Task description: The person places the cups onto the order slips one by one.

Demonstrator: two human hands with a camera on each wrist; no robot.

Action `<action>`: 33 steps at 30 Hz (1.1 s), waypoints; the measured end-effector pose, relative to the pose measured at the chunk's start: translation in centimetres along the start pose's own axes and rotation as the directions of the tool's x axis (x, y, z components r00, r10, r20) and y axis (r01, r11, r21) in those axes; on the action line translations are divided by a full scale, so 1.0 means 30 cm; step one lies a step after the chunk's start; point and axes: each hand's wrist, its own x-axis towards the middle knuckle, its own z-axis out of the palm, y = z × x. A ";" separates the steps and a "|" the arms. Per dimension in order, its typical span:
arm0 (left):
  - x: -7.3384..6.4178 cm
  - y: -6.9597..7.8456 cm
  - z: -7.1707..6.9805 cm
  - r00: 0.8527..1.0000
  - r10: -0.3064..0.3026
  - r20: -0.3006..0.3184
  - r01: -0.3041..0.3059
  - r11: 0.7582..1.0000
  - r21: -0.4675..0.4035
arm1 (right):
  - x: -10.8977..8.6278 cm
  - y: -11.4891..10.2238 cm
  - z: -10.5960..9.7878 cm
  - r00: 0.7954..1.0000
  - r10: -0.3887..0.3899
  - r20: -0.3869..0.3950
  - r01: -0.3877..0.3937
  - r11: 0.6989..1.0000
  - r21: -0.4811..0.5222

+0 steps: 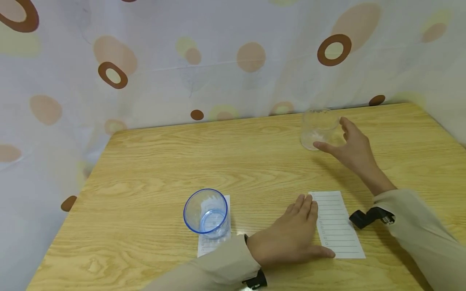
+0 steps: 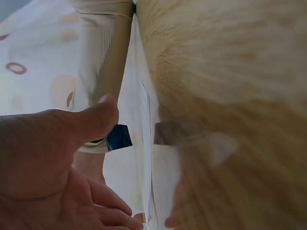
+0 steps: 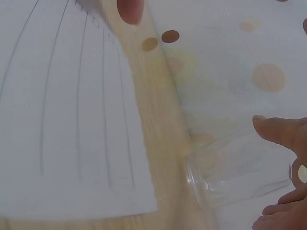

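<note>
My right hand (image 1: 354,150) is spread beside a clear glass (image 1: 316,128) near the back of the table. In the right wrist view, the thumb and fingers stand apart next to the clear glass (image 3: 240,172); whether they touch it I cannot tell. My left hand (image 1: 287,238) lies low over the table with its fingers straight, their tips by the left edge of a lined paper sheet (image 1: 340,226). The left wrist view shows that palm (image 2: 43,167) with the thumb held away from the fingers.
A blue-rimmed clear glass (image 1: 205,212) stands upright on another lined sheet (image 1: 204,248), left of my left hand. A patterned curtain (image 1: 218,60) hangs behind the wooden table (image 1: 164,161). Black straps with small devices sit at both wrists.
</note>
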 end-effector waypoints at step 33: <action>0.072 0.020 0.006 0.990 -0.104 0.091 0.089 0.984 0.155 | 0.067 0.028 0.053 0.997 0.005 -0.075 0.014 0.968 0.250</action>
